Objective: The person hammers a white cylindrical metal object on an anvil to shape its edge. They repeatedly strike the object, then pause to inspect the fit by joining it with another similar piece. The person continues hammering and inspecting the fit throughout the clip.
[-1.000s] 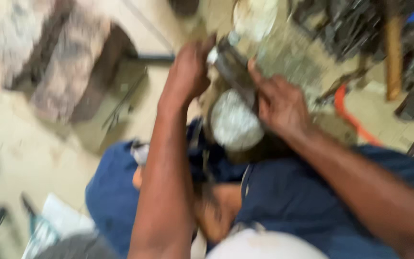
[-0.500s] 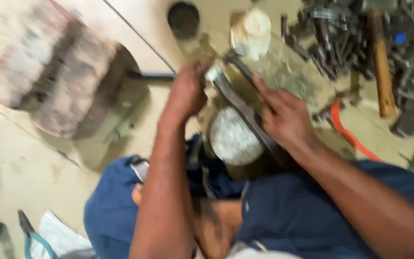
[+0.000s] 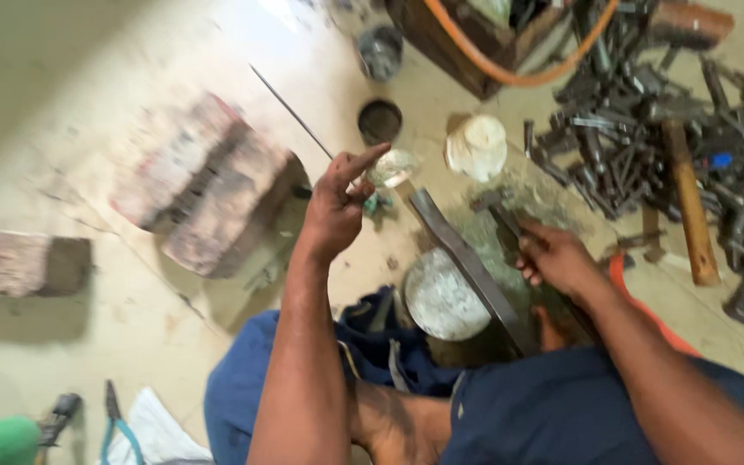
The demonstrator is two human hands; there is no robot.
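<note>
My left hand (image 3: 337, 202) is raised over the floor and pinches a small shiny round piece (image 3: 392, 168) between thumb and fingers. My right hand (image 3: 554, 257) grips a dark thin tool (image 3: 510, 226) that points up and left. A long flat metal bar (image 3: 467, 263) runs diagonally between the two hands. A pale round disc (image 3: 441, 297) lies on the floor just below the bar, close to my blue-clothed legs (image 3: 510, 413).
A heap of dark metal tools (image 3: 647, 129) and a wooden-handled hammer (image 3: 691, 207) lie at the right. Bricks (image 3: 204, 194) sit at the left, a second brick (image 3: 19, 263) farther left. A dark round tin (image 3: 380, 120), a white lump (image 3: 476, 146), an orange hose (image 3: 518, 73), and pliers (image 3: 114, 422) are around.
The view has pulled back and sharpened. My left hand has lifted up and left, away from the bar, with the small shiny piece. My right hand has moved right, lower along the bar.
</note>
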